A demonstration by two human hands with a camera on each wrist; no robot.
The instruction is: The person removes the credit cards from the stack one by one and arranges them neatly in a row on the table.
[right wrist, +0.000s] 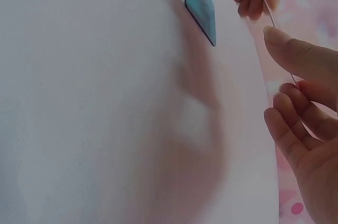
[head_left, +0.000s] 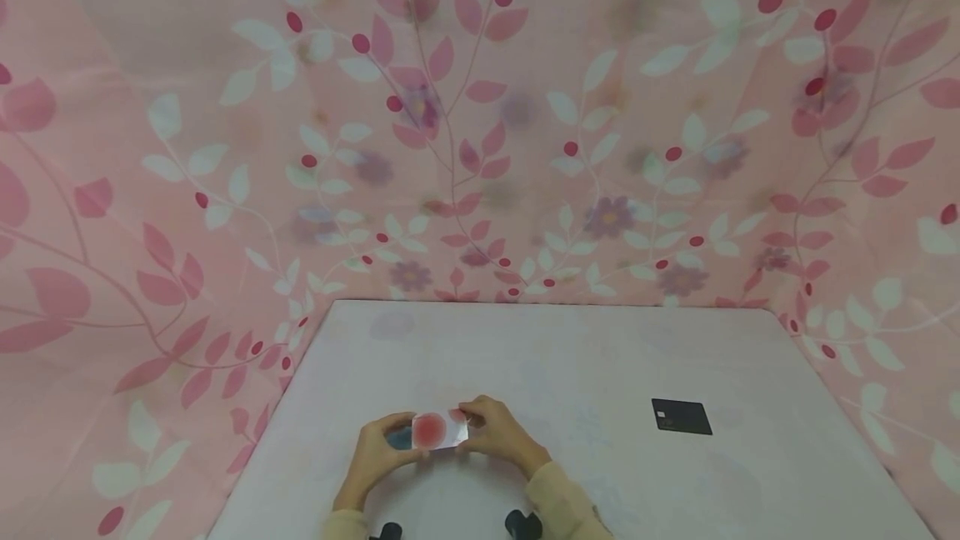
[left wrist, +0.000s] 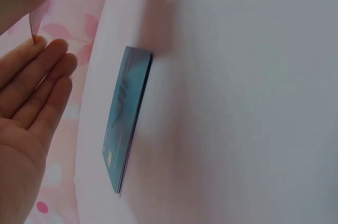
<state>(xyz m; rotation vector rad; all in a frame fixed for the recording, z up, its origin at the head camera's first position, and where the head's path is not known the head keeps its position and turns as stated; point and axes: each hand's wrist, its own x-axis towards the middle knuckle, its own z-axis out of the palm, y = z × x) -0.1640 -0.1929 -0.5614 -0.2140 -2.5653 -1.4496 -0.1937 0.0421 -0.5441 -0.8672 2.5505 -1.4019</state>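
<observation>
Both grips are working one card: left grip [head_left: 379, 450] and right grip [head_left: 498, 437] are holding a thin, shiny red-patched card [head_left: 431, 432] between them. White tabletop [head_left: 600, 473] is spreading out below and beyond the grips; pink cloth [head_left: 480, 215] with a leaf-and-berry print is hanging behind it and along both sides. Soft shadows are falling on the tabletop under the hands.

Forearms are coming in from the near side, pale yellow sleeves [head_left: 564, 502] ending around the wrists. Dark wrist-worn pieces [head_left: 523, 525] are showing between the forearms. Hands are facing each other, well off the surface.

Left is pinching its end of the card between thumb and fingertip, remaining fingers lying side by side; right is doing the same at the other end, spare fingers bending slightly. Neither is released.

Teal card [left wrist: 127, 118] with a gold chip is lying below the left grip, not touching it; can't tell if single or stacked. Black card [head_left: 681, 417] is lying flat, well right of the right grip.
</observation>
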